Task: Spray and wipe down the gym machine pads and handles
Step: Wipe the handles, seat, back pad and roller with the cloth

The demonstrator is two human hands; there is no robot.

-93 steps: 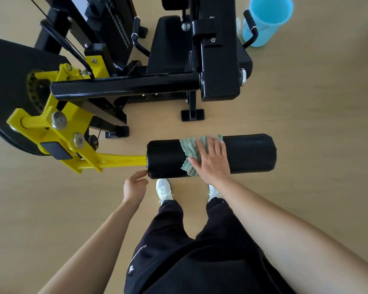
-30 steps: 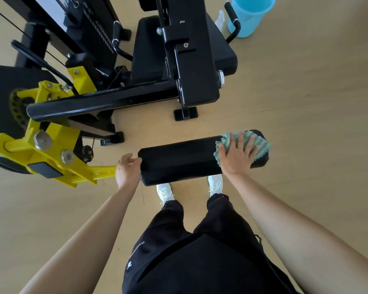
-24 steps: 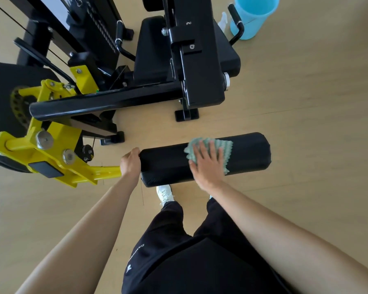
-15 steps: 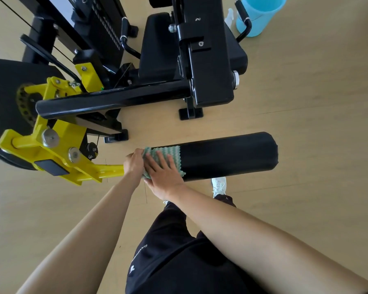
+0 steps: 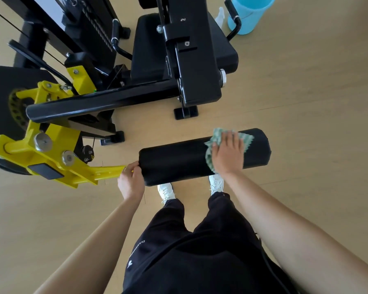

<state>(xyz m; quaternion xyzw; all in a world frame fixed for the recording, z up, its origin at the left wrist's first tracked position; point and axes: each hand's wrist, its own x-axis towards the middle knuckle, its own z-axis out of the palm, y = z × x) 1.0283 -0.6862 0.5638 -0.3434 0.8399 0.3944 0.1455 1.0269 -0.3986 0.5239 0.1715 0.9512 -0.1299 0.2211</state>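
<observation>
A black roller pad [image 5: 179, 160] lies crosswise in front of me at the end of a yellow lever arm [image 5: 102, 174]. My right hand [image 5: 228, 154] presses a green cloth [image 5: 216, 135] flat on the pad's right part, fingers spread. My left hand [image 5: 131, 181] grips the yellow arm right at the pad's left end. The black seat pad [image 5: 149, 47] of the machine sits farther back, with black handles [image 5: 115, 33] at its left and right [image 5: 234, 15].
A light blue bucket [image 5: 249, 15] stands on the wooden floor at the top right, a white spray bottle [image 5: 220, 16] just left of it. The black machine frame [image 5: 191, 66] and a yellow pivot assembly [image 5: 43, 143] fill the left and centre. My white shoes [image 5: 166, 190] stand under the pad.
My right hand has slid the cloth from the pad's left end to its right part. My left hand has stayed at the pad's left end.
</observation>
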